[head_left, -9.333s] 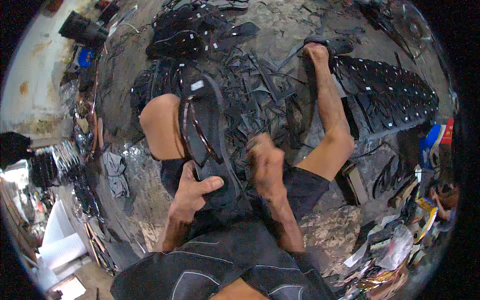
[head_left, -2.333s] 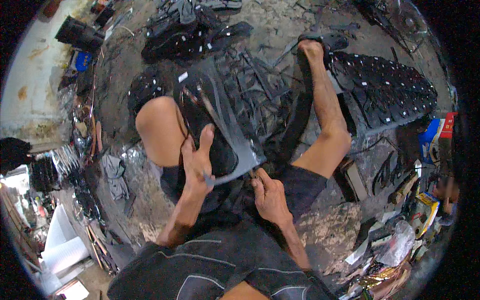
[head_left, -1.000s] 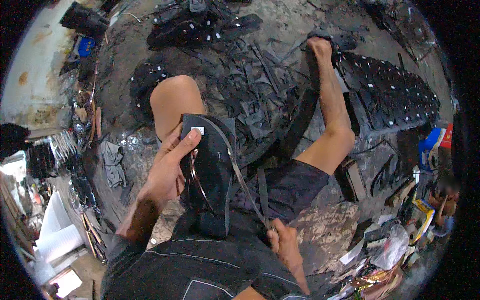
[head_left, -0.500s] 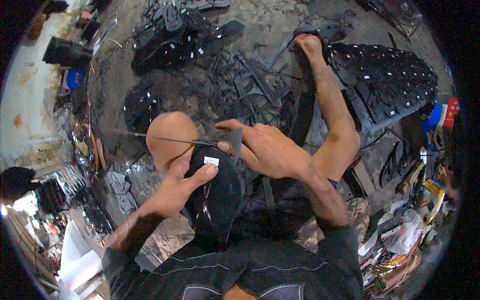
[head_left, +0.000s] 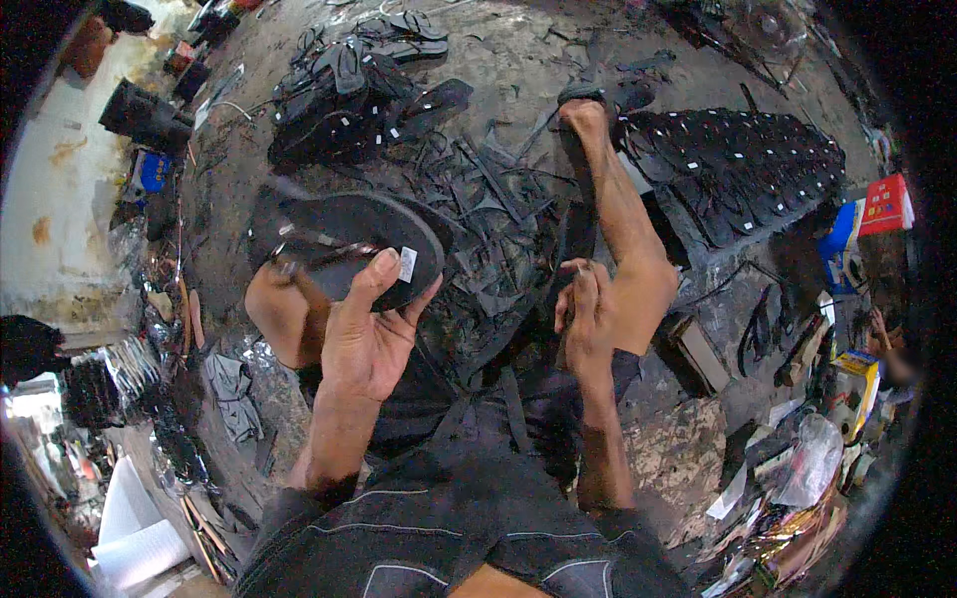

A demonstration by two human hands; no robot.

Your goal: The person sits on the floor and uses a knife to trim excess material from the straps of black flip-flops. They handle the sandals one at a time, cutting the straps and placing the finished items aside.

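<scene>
My left hand (head_left: 367, 344) grips the toe end of a black flip-flop (head_left: 384, 224), thumb on the footbed beside a small white label (head_left: 408, 264). The flip-flop is tilted above my left knee, its shiny strap facing up. Apart from it, my right hand (head_left: 588, 321) is raised near my right knee with its fingers curled in. Whether a tool lies in those fingers is hidden.
Black offcuts (head_left: 488, 204) litter the floor ahead. A heap of flip-flops (head_left: 344, 110) lies at the far left; packed rows of flip-flops (head_left: 743, 164) are at the far right. A red box (head_left: 885, 204) and a clear plastic bag (head_left: 809, 460) sit on the right.
My left hand has carried the flip-flop forward and left, turning it sideways. My right hand has drawn away to the right; the thin blade beside the flip-flop earlier is no longer visible.
</scene>
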